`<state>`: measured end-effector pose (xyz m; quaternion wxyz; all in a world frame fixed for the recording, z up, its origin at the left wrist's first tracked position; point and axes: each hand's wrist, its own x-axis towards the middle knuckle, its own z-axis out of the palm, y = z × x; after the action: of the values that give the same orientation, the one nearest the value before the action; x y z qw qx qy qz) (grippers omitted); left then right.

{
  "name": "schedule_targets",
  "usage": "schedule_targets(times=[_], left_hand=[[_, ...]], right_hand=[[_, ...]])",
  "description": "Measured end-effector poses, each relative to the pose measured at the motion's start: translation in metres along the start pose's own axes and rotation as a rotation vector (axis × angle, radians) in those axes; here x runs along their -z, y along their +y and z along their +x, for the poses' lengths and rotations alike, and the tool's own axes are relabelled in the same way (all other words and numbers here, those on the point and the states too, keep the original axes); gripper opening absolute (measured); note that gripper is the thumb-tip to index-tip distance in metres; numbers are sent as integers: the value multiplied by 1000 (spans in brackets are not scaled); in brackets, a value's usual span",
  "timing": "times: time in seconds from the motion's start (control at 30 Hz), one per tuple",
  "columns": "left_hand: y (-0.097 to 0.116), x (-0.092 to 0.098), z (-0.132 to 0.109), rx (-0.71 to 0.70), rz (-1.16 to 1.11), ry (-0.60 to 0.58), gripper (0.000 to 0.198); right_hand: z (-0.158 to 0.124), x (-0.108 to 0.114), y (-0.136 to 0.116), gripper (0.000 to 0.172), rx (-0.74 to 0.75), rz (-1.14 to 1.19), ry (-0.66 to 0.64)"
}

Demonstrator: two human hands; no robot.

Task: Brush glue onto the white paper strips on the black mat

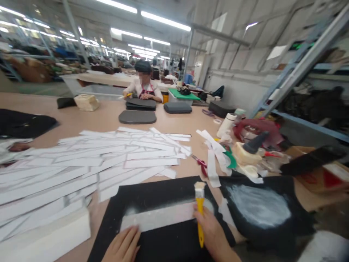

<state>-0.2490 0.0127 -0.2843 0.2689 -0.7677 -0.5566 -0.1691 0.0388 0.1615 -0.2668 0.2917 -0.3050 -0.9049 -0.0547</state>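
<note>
A paintbrush [200, 214] with a yellow handle and pale bristles is held in my right hand [214, 231], bristles pointing away from me. The fingers of that hand are beside the right end of a whitish strip [160, 217]. My left hand [124, 243] lies with its fingers stretched out flat on the strip's left end. Under the strip is a black sheet [163, 242], with whitish smears around the strip. To the right, another black piece [297, 214] bears a large patch of white smear [259, 205].
Many white strips [81, 160] overlap on the table's left. Red-handled scissors [201, 165] lie beyond the sheet. A white bottle [227, 124], a cardboard box [324, 178] and clutter stand at right. Across the table, a person [144, 85] sits behind dark flat pads [137, 117].
</note>
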Motion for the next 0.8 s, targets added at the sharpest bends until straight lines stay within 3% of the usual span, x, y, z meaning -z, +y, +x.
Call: schedule_targets(times=[0.1,0.17,0.27,0.4,0.47,0.6,0.67,0.8], left_hand=[[11,12,-7,144,-19,5,27],[19,13,-9,203,-39,37,26],[28,11,-8,282,-69,49,24],[33,9,-7,373,-120,22,25],[34,9,-6,382,-120,26,25],[34,10,-3,388,-126,20,25],[34,10,-1,387,-131,11,25],[36,9,-2,391,-140,-21,25]], right_hand=[[10,11,11,35,31,-44,6],[31,21,-1,34,127,30,-67],[74,26,-40,28,239,214,-198],[120,3,-96,19,104,522,-215],[135,-15,-116,20,69,602,-284],[153,-37,-136,20,113,346,-366],[158,-37,-138,19,168,253,-336],[154,-27,-139,18,241,299,-378]])
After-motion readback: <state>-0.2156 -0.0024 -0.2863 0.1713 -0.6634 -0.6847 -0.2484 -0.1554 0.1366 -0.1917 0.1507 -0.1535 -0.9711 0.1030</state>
